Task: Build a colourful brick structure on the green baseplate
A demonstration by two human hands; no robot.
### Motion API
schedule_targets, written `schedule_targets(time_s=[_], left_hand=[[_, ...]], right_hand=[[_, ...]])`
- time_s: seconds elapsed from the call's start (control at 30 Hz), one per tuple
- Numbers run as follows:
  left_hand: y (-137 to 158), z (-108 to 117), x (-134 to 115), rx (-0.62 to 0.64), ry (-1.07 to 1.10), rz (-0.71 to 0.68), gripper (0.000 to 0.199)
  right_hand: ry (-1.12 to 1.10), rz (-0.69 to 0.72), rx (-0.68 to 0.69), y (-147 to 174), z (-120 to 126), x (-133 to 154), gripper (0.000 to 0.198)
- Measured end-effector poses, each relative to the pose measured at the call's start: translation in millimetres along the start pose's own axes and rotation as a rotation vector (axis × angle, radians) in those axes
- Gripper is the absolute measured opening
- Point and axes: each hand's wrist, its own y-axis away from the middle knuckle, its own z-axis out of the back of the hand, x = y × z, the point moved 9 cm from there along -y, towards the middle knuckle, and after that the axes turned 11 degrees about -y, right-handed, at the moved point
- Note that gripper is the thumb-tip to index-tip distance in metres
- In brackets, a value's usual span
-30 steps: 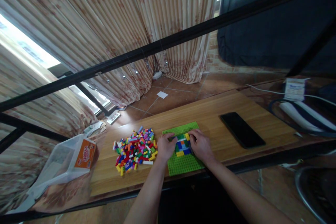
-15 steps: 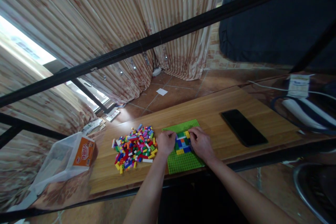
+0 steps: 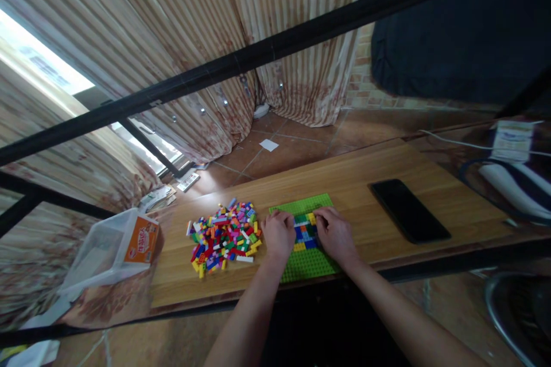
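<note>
A green studded baseplate (image 3: 307, 268) lies on the board, with a patch of toy building bricks (image 3: 305, 234) in blue, yellow, white, green and orange on it. My left hand (image 3: 279, 234) rests at the patch's left edge, fingers curled together; whatever they hold is hidden. On the other side, my right hand (image 3: 337, 235) has its thumb and forefinger pinched at a yellow brick (image 3: 310, 218) on the patch's far right corner. To the left of my left hand spreads a pile of loose mixed-colour bricks (image 3: 226, 236).
A black phone (image 3: 410, 210) lies on the wooden board (image 3: 361, 183) to the right. Left of the board stands a clear plastic box (image 3: 101, 249) with an orange label. A dark metal bar (image 3: 258, 54) crosses beyond the board, before the curtains (image 3: 172, 17).
My view has shifted slightly, so the scene sits a little differently in the picture. My left hand's fingers have curled in more, and its back is turned up. My right hand stays by the yellow brick.
</note>
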Motion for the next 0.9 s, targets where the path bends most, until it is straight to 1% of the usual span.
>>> schedule_targets(time_s=[0.1, 0.33, 0.47, 0.53, 0.77, 0.9], left_hand=[[2.0, -1.8, 0.6, 0.009, -0.011, -0.005, 0.025], [-3.2, -6.3, 5.8, 0.124, 0.064, 0.04, 0.031], [-4.3, -5.4, 7.4, 0.153, 0.097, 0.066, 0.023], [-3.2, -5.9, 7.5, 0.155, 0.109, 0.073, 0.02], [-4.2, -16.4, 9.0, 0.15, 0.147, 0.08, 0.021], [-4.0, -15.1, 9.9, 0.118, 0.189, 0.074, 0.018]], right_hand=[[0.017, 0.004, -0.016, 0.8, 0.2, -2.8, 0.023], [0.021, 0.01, -0.013, 0.4, 0.5, -4.0, 0.023], [0.044, 0.017, 0.0, 0.3, 0.9, -1.3, 0.024], [0.047, 0.016, 0.005, 0.3, 0.6, -1.8, 0.024], [0.065, -0.003, 0.02, 0.5, -1.4, -8.3, 0.025], [0.09, -0.007, 0.024, 0.7, -1.4, -9.3, 0.026]])
